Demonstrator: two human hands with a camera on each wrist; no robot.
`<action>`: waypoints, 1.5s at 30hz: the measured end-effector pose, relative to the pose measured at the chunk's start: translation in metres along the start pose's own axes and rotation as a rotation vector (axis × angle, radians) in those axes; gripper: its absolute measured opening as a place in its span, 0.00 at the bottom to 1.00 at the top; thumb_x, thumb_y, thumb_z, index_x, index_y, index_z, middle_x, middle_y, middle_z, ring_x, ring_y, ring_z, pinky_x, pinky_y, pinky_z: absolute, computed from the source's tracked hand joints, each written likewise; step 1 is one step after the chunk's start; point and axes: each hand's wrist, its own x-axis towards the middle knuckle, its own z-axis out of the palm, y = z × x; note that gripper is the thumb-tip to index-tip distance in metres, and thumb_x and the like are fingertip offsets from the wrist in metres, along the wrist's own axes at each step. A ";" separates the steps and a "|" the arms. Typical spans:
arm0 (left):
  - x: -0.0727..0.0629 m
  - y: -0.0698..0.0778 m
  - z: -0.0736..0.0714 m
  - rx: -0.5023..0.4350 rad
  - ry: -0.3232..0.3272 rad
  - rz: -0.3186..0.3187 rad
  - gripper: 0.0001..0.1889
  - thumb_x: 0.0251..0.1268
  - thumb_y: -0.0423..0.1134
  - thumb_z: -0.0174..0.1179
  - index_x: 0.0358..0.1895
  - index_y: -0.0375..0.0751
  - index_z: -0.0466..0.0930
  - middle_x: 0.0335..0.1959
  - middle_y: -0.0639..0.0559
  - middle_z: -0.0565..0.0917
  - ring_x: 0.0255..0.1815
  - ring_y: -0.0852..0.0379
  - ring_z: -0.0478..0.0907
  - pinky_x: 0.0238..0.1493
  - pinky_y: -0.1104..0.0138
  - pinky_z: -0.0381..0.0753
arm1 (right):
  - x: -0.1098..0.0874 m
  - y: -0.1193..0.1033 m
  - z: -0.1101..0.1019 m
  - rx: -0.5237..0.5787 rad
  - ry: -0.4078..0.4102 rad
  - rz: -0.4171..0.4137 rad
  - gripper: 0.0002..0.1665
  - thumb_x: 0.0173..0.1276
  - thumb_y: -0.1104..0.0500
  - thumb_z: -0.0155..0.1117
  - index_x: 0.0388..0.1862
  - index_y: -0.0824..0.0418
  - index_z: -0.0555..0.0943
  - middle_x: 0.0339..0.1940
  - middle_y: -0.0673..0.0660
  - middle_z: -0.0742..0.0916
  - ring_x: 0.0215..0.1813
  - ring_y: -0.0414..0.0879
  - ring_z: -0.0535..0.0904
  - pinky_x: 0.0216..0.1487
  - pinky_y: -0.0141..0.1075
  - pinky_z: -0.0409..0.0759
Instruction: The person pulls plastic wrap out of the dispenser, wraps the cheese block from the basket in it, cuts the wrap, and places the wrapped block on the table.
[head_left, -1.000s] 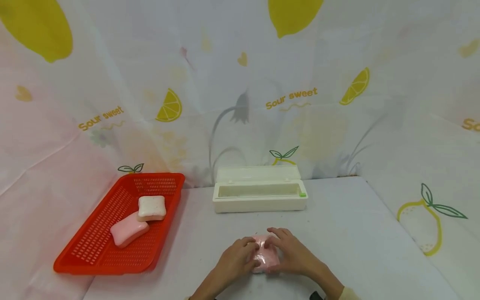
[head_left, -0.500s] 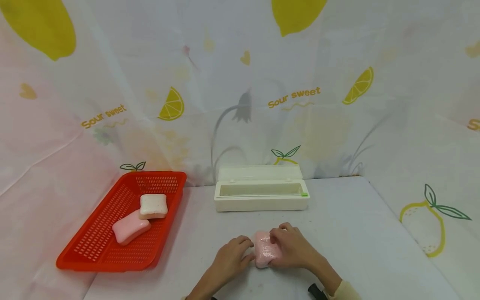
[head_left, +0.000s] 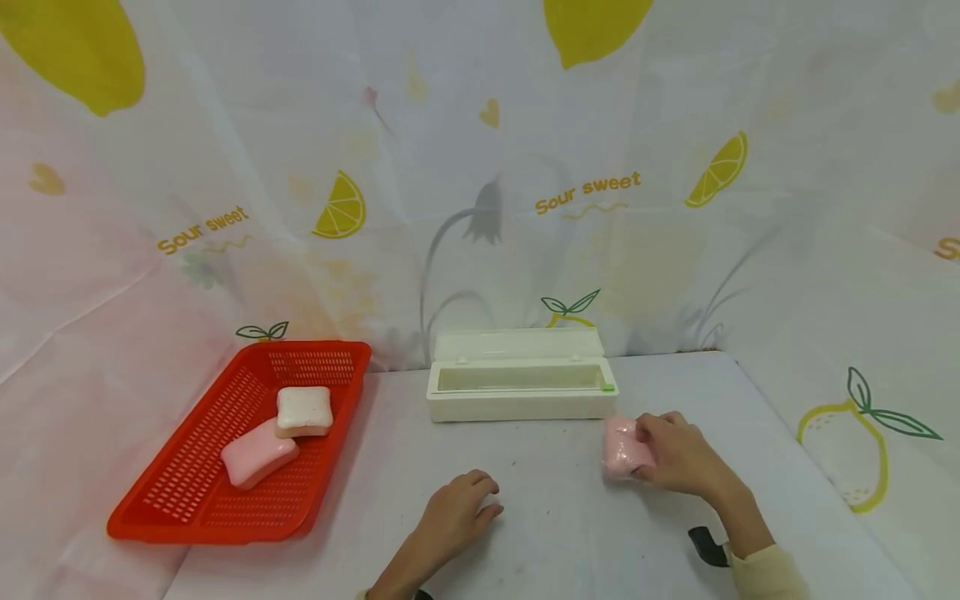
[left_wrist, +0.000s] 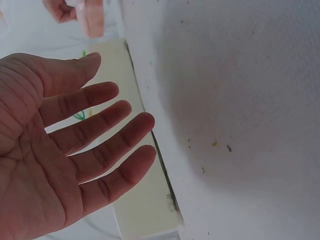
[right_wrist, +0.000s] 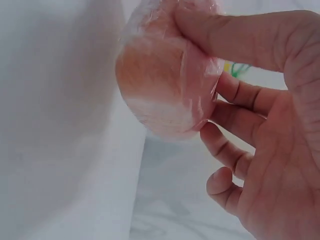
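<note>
Wrapped block (head_left: 622,454), pink, one: lying in the right hand (head_left: 681,457), just in front of the box's right end. Whether its underside is touching the table (head_left: 555,533) cannot be told.

Right hand: holding the wrapped block by one side, thumb (right_wrist: 245,36) pressing one face and fingers supporting behind; the little finger (right_wrist: 222,184) is standing clear. Risk: slipping or twisting out, the likely cause being smooth film (right_wrist: 150,112) and a one-sided hold. Second risk: the film shifting or tearing where the thumb is bearing on its creases.

Left hand (head_left: 455,510): hanging spread and loose, holding nothing, well apart from the wrapped block. Risk: giving no support should the block start tipping.

Box (head_left: 521,408), white, lid (head_left: 517,344) standing raised: sitting close behind the wrapped block. Risk: being knocked askew by a block or knuckle passing too near; a green tab (head_left: 608,387) is showing at that same end.

Basket (head_left: 202,536), red: holding a white block (head_left: 303,410) that is leaning on a pink block (head_left: 258,454). Risk: the white one sliding off if the basket is bumped.

Specks (left_wrist: 215,143): dotting the table, possibly sticking to the film on contact.
</note>
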 end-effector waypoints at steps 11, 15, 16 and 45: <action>-0.002 -0.006 -0.001 0.002 -0.020 -0.005 0.08 0.58 0.40 0.71 0.38 0.43 0.84 0.40 0.55 0.83 0.38 0.57 0.81 0.35 0.66 0.79 | 0.003 0.051 -0.013 -0.041 0.000 0.119 0.22 0.51 0.62 0.74 0.43 0.63 0.75 0.40 0.60 0.83 0.52 0.69 0.72 0.42 0.63 0.70; -0.002 -0.007 0.000 0.003 -0.033 -0.017 0.08 0.58 0.40 0.71 0.38 0.43 0.84 0.39 0.55 0.84 0.38 0.57 0.81 0.34 0.67 0.79 | 0.003 0.060 -0.013 -0.036 -0.015 0.119 0.22 0.51 0.65 0.73 0.43 0.63 0.74 0.41 0.62 0.82 0.52 0.71 0.70 0.42 0.65 0.69; -0.002 -0.008 0.001 0.003 -0.035 -0.019 0.08 0.58 0.40 0.71 0.38 0.43 0.84 0.39 0.55 0.84 0.38 0.57 0.81 0.34 0.67 0.79 | 0.003 0.062 -0.012 -0.033 -0.021 0.120 0.22 0.51 0.65 0.73 0.44 0.64 0.74 0.41 0.63 0.82 0.52 0.71 0.70 0.42 0.65 0.69; 0.081 -0.063 -0.026 0.175 0.316 -0.030 0.15 0.56 0.36 0.72 0.46 0.38 0.84 0.43 0.44 0.84 0.41 0.45 0.76 0.35 0.56 0.76 | 0.058 -0.010 -0.015 0.117 0.132 -0.021 0.24 0.64 0.58 0.71 0.58 0.66 0.80 0.55 0.62 0.84 0.58 0.63 0.72 0.58 0.58 0.69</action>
